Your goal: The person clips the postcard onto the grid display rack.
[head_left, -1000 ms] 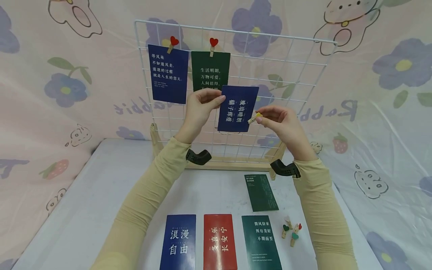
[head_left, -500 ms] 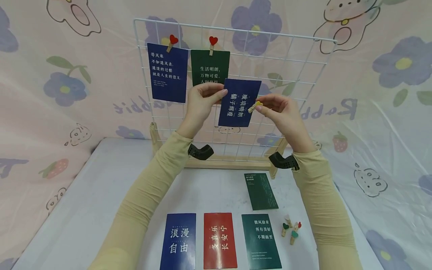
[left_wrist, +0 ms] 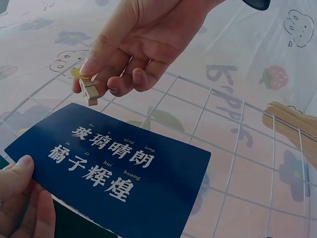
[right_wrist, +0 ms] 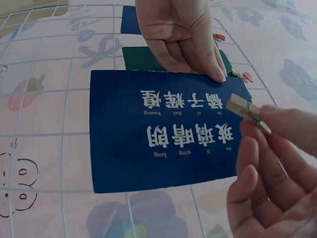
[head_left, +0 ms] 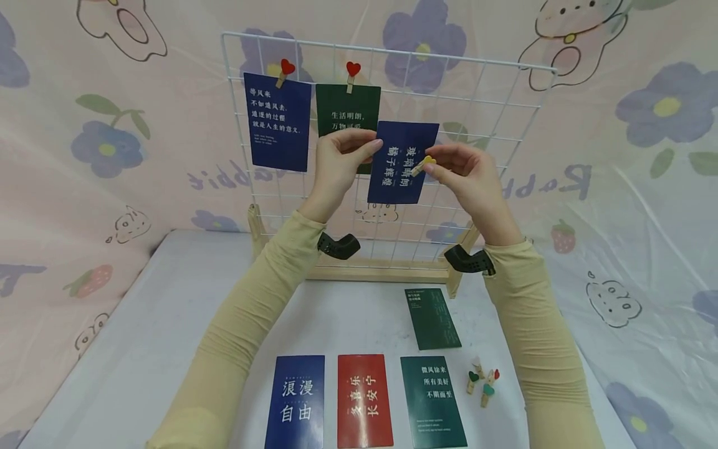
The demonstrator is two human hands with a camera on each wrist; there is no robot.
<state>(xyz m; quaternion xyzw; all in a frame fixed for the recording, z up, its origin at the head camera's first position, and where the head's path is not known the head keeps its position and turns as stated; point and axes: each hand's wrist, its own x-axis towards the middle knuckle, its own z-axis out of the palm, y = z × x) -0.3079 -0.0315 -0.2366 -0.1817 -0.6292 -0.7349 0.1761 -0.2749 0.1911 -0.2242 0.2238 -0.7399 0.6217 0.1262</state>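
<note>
My left hand pinches the left edge of a blue card with white lettering, held upright before the white wire grid. In my right hand a small wooden clothespin with a yellow top is pinched between thumb and fingers. The clothespin overlaps the card's right side in the head view; in the left wrist view the pin is just off the card's upper edge. Left of the held card, a green card and another blue card hang from the grid by red-heart clothespins.
On the white table lie a blue card, a red card, a teal-green card and a dark green card. Several clothespins lie at the right. The grid stands on a wooden base.
Both hands have risen, bringing the blue card up and slightly right against the grid. The clothespin has also moved upward and now overlaps the card more.
</note>
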